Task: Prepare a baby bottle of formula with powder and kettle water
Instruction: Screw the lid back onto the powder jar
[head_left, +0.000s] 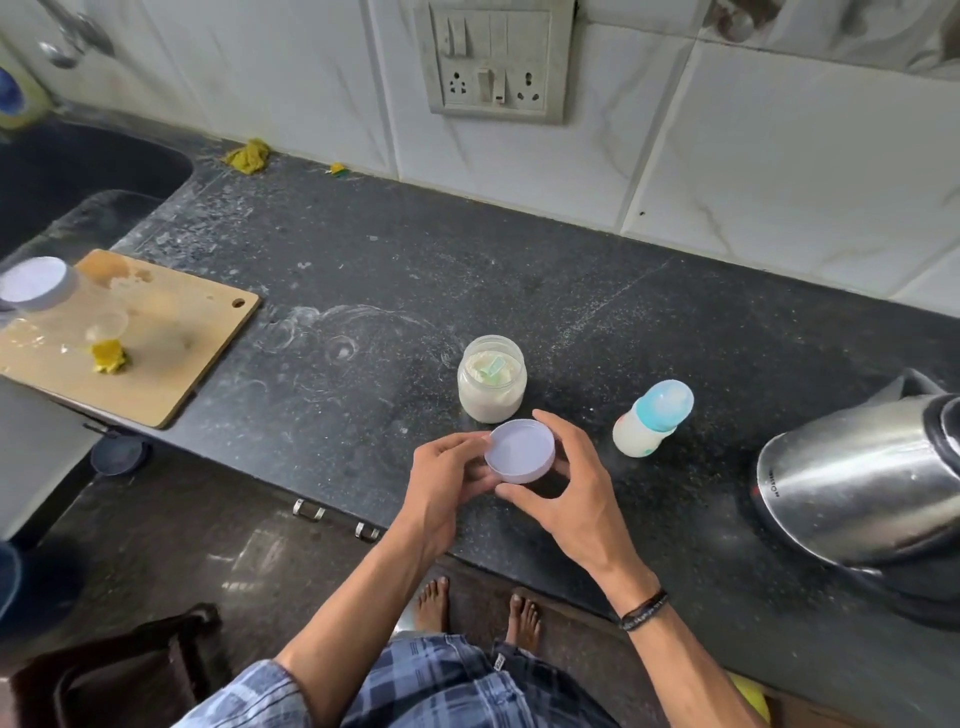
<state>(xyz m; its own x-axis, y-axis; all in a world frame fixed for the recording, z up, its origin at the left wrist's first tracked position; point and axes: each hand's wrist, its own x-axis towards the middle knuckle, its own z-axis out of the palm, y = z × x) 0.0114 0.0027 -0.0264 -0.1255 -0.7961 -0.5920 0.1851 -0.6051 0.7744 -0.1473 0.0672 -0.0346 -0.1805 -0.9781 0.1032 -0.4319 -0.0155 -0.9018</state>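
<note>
between left hand (448, 483) and right hand (571, 496) sits a lilac lid (519, 450).

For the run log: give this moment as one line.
left hand: holds lid | right hand: holds lid | powder jar: open, scoop inside | bottle: capped, right of jar | kettle: far right

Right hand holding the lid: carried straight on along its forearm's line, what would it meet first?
Probably the open powder jar, which stands just beyond the right hand and the lid; the hand's height is unclear, so it might pass over the rim.
</note>
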